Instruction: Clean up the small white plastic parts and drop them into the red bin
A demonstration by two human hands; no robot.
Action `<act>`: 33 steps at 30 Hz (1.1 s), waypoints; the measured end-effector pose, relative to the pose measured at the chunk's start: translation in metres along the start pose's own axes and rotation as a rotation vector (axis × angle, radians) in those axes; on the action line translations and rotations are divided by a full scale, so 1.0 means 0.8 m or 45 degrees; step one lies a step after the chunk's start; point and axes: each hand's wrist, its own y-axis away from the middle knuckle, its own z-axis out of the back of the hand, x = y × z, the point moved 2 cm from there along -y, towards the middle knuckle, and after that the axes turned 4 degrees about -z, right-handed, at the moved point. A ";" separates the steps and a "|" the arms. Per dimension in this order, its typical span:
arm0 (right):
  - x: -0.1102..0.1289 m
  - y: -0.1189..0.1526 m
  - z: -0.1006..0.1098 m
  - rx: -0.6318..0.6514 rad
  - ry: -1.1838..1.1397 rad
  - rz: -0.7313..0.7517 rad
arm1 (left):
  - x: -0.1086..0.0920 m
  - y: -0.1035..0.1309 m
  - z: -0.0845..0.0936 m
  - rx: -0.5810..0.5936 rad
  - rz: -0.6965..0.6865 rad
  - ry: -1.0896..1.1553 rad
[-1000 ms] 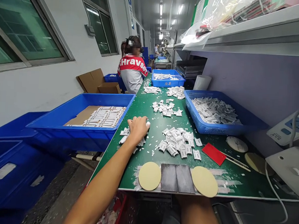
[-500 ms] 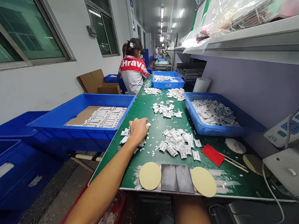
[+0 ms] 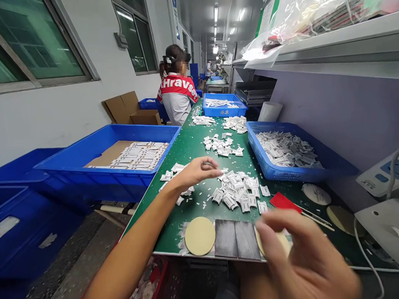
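Observation:
My left hand (image 3: 201,173) hovers over the table between two heaps of small white plastic pieces. Its fingers are curved and apart, with nothing visible in them. The left heap (image 3: 178,168) lies partly behind my wrist; the larger middle heap (image 3: 237,189) begins just past my fingertips. Low on the right, my right hand (image 3: 309,267) is raised close to the camera and blurred, its thumb and forefinger apart and seemingly bare. It partly covers one pale yellow disc. Another yellow disc (image 3: 200,236) and two dark grey plates (image 3: 236,239) lie along the front edge.
A blue basket (image 3: 285,174) of white pieces stands at right, near a red piece (image 3: 283,202) with thin sticks. A blue bin (image 3: 98,173) holding rows of parts adjoins the table's left. Farther back are more piles, a blue tray (image 3: 224,111) and a seated person (image 3: 177,90).
My left hand has lifted off the left heap and moved right toward the middle heap, its fingers loosened. My right hand has come up into view over the front right edge.

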 end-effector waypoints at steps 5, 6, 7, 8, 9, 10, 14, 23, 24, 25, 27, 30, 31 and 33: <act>-0.028 -0.056 -0.038 0.161 0.367 0.247 | -0.024 0.018 -0.021 0.301 0.010 0.446; -0.035 -0.063 -0.044 0.206 0.399 0.293 | -0.026 0.019 -0.022 0.325 0.023 0.454; -0.041 -0.070 -0.047 0.233 0.417 0.324 | -0.027 0.020 -0.021 0.335 0.038 0.445; -0.047 -0.076 -0.047 0.236 0.429 0.345 | -0.026 0.019 -0.018 0.316 0.044 0.415; -0.053 -0.084 -0.044 0.219 0.440 0.359 | -0.024 0.018 -0.013 0.254 0.038 0.355; -0.060 -0.094 -0.040 0.185 0.449 0.359 | -0.020 0.016 -0.004 0.130 0.019 0.255; -0.109 -0.140 -0.011 -0.044 0.414 0.108 | 0.003 0.012 0.044 -0.679 -0.013 -0.548; -0.150 -0.131 0.004 -0.412 0.245 0.276 | 0.022 0.018 0.027 -0.243 0.212 -1.449; -0.148 -0.127 0.005 -0.404 0.252 0.327 | 0.022 0.020 0.024 -0.207 0.237 -1.471; -0.148 -0.125 0.007 -0.396 0.262 0.342 | 0.022 0.021 0.023 -0.182 0.255 -1.487; -0.152 -0.123 0.012 -0.394 0.296 0.331 | 0.024 0.023 0.024 -0.158 0.280 -1.504; -0.161 -0.124 0.020 -0.413 0.336 0.299 | 0.029 0.023 0.030 -0.154 0.300 -1.530; -0.163 -0.124 0.022 -0.414 0.342 0.287 | 0.032 0.023 0.031 -0.157 0.300 -1.541; -0.166 -0.124 0.023 -0.395 0.344 0.260 | 0.037 0.022 0.031 -0.168 0.287 -1.555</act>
